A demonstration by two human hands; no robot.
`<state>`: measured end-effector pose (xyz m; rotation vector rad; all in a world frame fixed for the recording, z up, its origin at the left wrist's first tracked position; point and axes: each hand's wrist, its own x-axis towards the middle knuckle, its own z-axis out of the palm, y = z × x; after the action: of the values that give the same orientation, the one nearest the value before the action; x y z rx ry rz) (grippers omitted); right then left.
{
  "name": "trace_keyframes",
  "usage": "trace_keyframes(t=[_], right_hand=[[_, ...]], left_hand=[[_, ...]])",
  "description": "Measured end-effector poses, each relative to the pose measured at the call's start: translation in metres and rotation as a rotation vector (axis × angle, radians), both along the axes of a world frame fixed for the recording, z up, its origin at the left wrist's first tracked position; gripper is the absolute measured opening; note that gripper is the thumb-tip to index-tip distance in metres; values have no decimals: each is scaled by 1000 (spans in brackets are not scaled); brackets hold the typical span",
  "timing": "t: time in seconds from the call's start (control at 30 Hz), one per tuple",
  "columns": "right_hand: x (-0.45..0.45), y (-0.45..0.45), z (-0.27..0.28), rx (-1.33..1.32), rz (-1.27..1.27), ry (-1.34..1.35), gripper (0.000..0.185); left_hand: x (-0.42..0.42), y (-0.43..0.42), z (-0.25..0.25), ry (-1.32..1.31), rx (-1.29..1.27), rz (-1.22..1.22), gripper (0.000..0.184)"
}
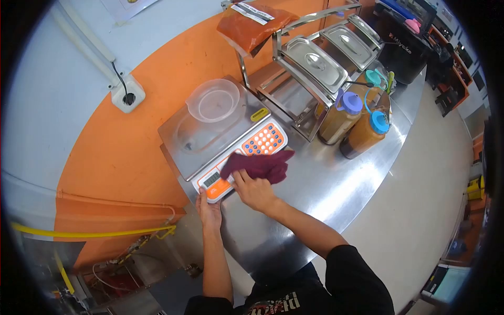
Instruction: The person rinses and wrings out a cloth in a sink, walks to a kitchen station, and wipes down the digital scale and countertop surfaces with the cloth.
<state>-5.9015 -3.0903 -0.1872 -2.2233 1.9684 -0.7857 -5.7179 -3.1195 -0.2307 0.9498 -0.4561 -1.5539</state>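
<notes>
A digital scale (263, 140) with an orange and white keypad panel stands on the steel table. On its steel plate sits a clear round plastic bowl (214, 101). My right hand (255, 193) grips a dark maroon cloth (260, 166), which lies over part of the panel beside the display. My left hand (209, 208) is at the near left corner of the scale, its fingers against the edge of the panel.
A steel rack (310, 97) with lidded metal trays (316, 64) stands behind the scale, a bag of orange-red contents (252, 29) on top. Bottles with purple (350, 103) and blue (379, 123) lids stand to its right. The steel table (315, 194) has a curved front edge.
</notes>
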Motion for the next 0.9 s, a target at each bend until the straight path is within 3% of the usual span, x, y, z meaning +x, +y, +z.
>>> trace_keyframes(t=[0.1, 0.2, 0.3, 0.37, 0.47, 0.53, 0.6, 0.7, 0.77, 0.8, 0.9], right_hand=[[-43, -16, -7, 33, 22, 60, 27], [-50, -38, 13, -42, -204, 8, 24], [15, -23, 6, 121, -140, 30, 25], [68, -9, -12, -29, 1, 48, 17], [68, -8, -22, -68, 132, 34, 17], [23, -15, -11, 26, 78, -109, 18], [-14, -24, 4, 87, -159, -34, 13], [17, -27, -17, -34, -187, -86, 12], [61, -7, -10, -24, -23, 177, 21], [77, 4, -7, 44, 99, 17, 22], [43, 9, -4, 75, 156, 70, 23]], left_hand=[[-1, -3, 5, 17, -21, -14, 33], [2, 2, 3, 45, 3, -12, 33], [3, 5, 13, 73, -12, -46, 32], [26, 7, -24, 33, 1, -105, 32], [11, 3, -7, 24, -55, -80, 31], [10, 4, -10, 31, -91, -50, 32], [7, 5, -9, 6, -77, -29, 33], [5, 10, -3, 21, -54, -18, 32], [7, 6, -1, 25, -85, -70, 31], [10, 9, -5, 17, -76, -69, 31], [11, 5, -11, -15, -84, -53, 30]])
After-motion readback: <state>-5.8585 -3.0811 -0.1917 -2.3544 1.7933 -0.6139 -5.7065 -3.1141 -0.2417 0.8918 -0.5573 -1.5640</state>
